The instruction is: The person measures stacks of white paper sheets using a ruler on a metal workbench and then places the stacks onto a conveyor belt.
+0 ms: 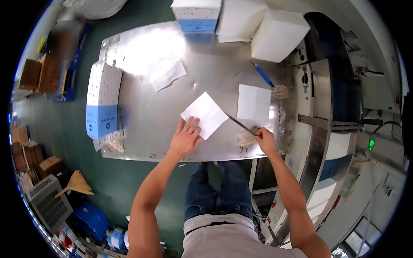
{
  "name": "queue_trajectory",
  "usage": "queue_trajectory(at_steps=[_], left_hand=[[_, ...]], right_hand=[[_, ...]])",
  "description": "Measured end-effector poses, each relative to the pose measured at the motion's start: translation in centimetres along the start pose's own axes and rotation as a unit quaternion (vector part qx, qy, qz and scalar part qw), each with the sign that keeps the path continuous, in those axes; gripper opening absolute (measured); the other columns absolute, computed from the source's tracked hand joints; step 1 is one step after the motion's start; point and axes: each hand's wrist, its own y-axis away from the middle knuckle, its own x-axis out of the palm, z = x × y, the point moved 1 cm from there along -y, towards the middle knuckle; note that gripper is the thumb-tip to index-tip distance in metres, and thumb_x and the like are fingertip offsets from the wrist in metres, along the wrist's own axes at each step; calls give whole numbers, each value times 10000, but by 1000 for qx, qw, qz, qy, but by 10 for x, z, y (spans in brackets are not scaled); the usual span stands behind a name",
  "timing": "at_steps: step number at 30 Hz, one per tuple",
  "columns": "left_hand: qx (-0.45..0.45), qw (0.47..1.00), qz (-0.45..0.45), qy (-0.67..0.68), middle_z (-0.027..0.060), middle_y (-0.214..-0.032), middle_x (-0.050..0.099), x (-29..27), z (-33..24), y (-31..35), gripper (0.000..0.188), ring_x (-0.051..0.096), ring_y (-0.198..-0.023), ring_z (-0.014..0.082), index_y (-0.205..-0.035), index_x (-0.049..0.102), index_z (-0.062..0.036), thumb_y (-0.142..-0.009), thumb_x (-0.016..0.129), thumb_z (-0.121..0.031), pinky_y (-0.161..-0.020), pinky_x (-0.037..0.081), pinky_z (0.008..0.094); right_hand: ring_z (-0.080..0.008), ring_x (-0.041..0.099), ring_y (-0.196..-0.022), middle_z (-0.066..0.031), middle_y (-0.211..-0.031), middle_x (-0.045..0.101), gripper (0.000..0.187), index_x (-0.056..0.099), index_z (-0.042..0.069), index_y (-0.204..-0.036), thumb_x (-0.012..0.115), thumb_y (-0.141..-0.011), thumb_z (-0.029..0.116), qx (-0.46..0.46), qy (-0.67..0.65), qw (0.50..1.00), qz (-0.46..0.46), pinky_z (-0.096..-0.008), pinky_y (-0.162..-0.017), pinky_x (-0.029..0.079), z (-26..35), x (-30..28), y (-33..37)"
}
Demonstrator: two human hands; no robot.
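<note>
A folded square of white paper [205, 115], like a tissue or napkin, lies turned cornerwise on the metal table [142, 124]. My left hand [186, 136] rests on its near left side, fingers spread and flat. From the right, my right hand [263, 139] grips a long, thin, dark strip-like tool [241, 124], perhaps a blade or ruler. The tool's far end meets the paper's right corner; whether it goes inside the fold I cannot tell. Another white sheet [254, 102] lies to the right, and a creased one [167, 72] farther back on the left.
A blue-handled cutter or pen [262, 75] lies at the back right. One white-and-blue carton [102, 101] stands at the left edge, another [197, 17] at the back beside white paper stacks [278, 36]. Machinery [320, 86] borders the right side. Worn tape patches [246, 138] mark the tabletop.
</note>
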Motion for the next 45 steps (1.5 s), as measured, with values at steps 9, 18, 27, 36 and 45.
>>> queue_trajectory(at_steps=[9,18,27,36,45], left_hand=[[-180,974,-136,34,166,-1598,456,47,-44,39,593,409,-1482,367,-1494,543,-119,-963,656,-357,-1224,302,582],[-121,985,-117,45,155,-1633,416,56,-28,90,648,346,-1533,368,-1543,495,-142,-977,639,-423,-1252,251,593],[-117,979,-149,75,167,-1639,403,57,-33,84,698,338,-1535,383,-1551,493,-148,-936,688,-413,-1256,238,606],[-105,977,-180,52,154,-1559,481,73,-31,74,680,396,-1482,374,-1544,511,-178,-945,686,-448,-1230,266,613],[-111,978,-170,52,161,-1528,500,76,-26,77,680,421,-1453,371,-1543,511,-181,-942,685,-448,-1221,273,613]], right_hand=[[-93,611,-782,-22,-873,665,311,665,4,-1150,788,-865,-12,44,-190,981,16,-259,-724,524,22,-28,41],[-204,668,-878,-111,-997,680,350,655,-6,-1227,778,-907,67,-172,-102,974,106,-328,-803,551,120,12,4],[-331,662,-990,-149,-1058,679,346,690,34,-1208,774,-875,74,-266,-1,962,63,-398,-862,555,133,39,-7],[-328,586,-1073,-92,-1128,629,352,750,82,-1123,838,-785,128,-331,17,943,-4,-448,-937,459,126,79,-28],[-289,540,-1130,-64,-1135,607,348,765,105,-1122,840,-787,164,-315,51,948,-1,-446,-991,366,127,90,-34]])
